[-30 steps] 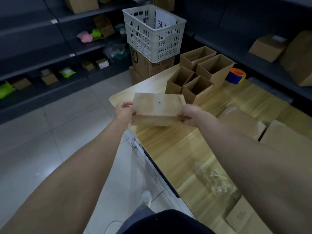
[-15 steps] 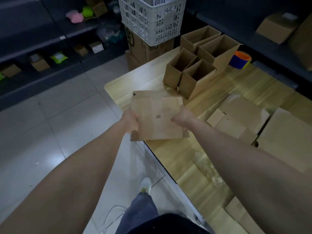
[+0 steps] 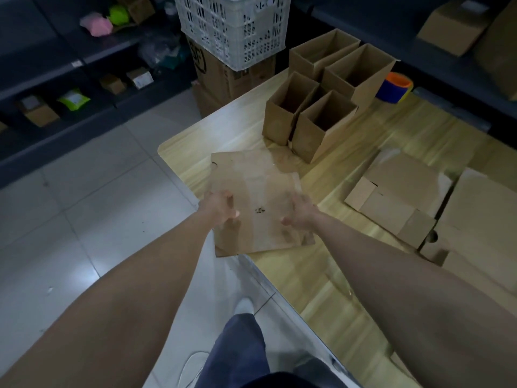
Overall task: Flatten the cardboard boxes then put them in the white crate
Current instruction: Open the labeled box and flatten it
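The left hand (image 3: 219, 207) and right hand (image 3: 300, 212) are laid on a flattened box (image 3: 257, 180), fingers loosely bent; whether it is gripped cannot be told. The box is overhanging the table (image 3: 293, 275) corner. Beyond, open boxes (image 3: 321, 127) are stood; farthest, the white crate (image 3: 232, 29) is set on a carton (image 3: 223, 77).

matt cardboard box (image 3: 257, 191), glossy wood-grain table (image 3: 307, 275)

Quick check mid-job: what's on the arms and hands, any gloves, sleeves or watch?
The left forearm and right forearm are bare, no sleeves in frame. The left hand and right hand have no gloves. No watch, band or ring shows, though blur could hide small details.
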`<state>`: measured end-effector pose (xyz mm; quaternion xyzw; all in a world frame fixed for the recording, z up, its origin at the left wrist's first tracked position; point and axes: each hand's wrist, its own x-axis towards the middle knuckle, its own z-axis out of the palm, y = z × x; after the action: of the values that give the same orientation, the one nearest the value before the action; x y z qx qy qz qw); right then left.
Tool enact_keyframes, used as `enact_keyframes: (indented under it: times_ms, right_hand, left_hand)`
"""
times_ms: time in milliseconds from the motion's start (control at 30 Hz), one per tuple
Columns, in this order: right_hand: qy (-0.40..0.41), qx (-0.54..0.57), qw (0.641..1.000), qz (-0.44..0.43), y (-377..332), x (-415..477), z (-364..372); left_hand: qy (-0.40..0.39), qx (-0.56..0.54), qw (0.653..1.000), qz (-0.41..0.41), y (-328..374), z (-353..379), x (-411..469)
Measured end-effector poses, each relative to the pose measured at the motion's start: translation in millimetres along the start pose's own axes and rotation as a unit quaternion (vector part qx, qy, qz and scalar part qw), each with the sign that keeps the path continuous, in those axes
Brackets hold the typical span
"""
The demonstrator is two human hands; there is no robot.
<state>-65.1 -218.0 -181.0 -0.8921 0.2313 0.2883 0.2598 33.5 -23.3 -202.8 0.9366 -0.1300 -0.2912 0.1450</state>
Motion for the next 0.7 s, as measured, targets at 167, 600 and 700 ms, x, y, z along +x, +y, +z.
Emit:
enact_keyframes:
  times_ms: [167, 600, 700]
  right_hand:
    - [0.028, -0.051, 0.998, 0.034, 7.0, 15.2, 25.3]
    - [0.087, 0.209, 0.972, 0.068, -19.8, 19.8, 15.5]
    - [0.076, 0.383, 0.917, 0.082, -36.6, 7.2, 11.2]
  left_hand:
    - [0.008, 0.024, 0.999, -0.021, 0.3, 0.5, 17.5]
    - [0.076, -0.306, 0.926, -0.209, -14.1, -15.6, 12.8]
    - [0.143, -0.418, 0.864, -0.241, -21.5, -32.0, -2.0]
